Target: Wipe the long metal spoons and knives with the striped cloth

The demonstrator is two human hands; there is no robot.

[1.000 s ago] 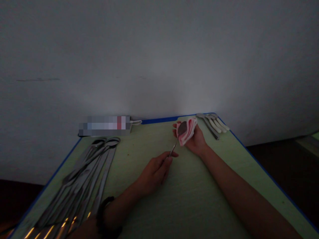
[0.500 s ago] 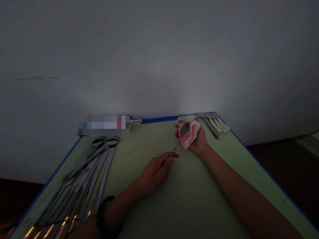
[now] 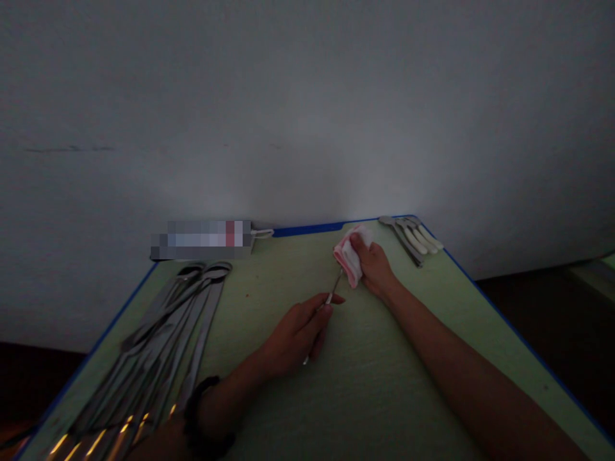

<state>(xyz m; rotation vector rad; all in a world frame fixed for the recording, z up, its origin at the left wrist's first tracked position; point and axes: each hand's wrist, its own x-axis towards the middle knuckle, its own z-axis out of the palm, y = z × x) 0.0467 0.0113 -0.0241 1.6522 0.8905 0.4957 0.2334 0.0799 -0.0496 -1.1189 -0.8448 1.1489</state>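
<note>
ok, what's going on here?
A person's left hand grips a metal utensil by its handle, and the right hand holds a pink-and-white cloth around its far end, hiding it. Long-handled metal utensils lie piled on the table's left side; smaller cutlery, some white-handled, lies by the far right corner.

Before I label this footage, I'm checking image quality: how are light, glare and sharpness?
Head view throughout: dim overall, the wall darker toward the upper corners; orange glints on the metal utensils at lower left; the item near the wall masked by coarse pixelation; the pink-and-white cloth distinguishable, its fine weave unclear.
</note>
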